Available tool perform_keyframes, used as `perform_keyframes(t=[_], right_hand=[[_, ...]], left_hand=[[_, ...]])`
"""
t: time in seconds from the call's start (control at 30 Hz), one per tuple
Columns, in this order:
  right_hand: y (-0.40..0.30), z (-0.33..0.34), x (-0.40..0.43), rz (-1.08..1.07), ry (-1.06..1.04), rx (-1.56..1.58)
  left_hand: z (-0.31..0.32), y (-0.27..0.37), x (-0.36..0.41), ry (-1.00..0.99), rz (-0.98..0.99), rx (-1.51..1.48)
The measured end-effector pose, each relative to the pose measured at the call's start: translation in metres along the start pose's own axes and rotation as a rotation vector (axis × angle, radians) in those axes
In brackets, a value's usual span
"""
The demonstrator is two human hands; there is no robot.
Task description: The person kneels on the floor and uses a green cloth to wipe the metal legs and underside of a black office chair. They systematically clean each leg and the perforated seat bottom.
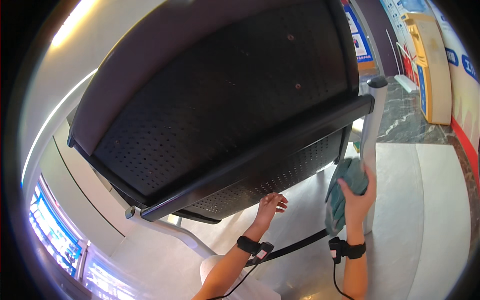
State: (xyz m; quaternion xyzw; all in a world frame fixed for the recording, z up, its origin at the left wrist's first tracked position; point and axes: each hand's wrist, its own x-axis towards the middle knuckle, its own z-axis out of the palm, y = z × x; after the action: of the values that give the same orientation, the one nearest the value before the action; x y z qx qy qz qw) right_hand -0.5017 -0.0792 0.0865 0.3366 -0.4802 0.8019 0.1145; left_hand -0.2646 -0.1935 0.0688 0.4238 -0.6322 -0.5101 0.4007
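Note:
My right hand (358, 195) grips a folded green cloth (347, 178) against the grey metal leg (369, 138) at the right side of a black perforated metal bench (225, 93). Fingers curled loosely and apart, my left hand (273, 202) holds nothing; it is near the lower edge of the bench's perforated panel (288, 180). A black crossbar (262, 153) runs between the two grey end frames. Each wrist wears a black strap with a small cabled device.
A second grey leg (180, 236) slants down at the lower left. A curved black bar (296, 245) passes low between my arms. At the upper right, a water dispenser (435, 75) stands by a wall with writing. Bright screens (56, 221) show at the far left.

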Motion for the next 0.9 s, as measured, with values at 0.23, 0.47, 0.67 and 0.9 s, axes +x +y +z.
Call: perform_keyframes(t=[0.23,0.47,0.67,0.9], right_hand=[[-0.102,0.025,0.127,-0.322,0.191,0.041],[-0.130,0.030,0.149,-0.460,0.069,-0.020],[-0.099,0.037,0.117,-0.419,-0.055,-0.047],[-0.095,0.047,0.124,-0.428,0.096,-0.027]], left_hand=[[0.014,0.050,-0.027,0.195,0.383,0.026],[-0.070,0.113,-0.120,0.698,1.267,0.781],[-0.193,0.180,-0.207,1.196,1.325,1.093],[-0.269,0.199,-0.191,0.839,0.570,0.409]])
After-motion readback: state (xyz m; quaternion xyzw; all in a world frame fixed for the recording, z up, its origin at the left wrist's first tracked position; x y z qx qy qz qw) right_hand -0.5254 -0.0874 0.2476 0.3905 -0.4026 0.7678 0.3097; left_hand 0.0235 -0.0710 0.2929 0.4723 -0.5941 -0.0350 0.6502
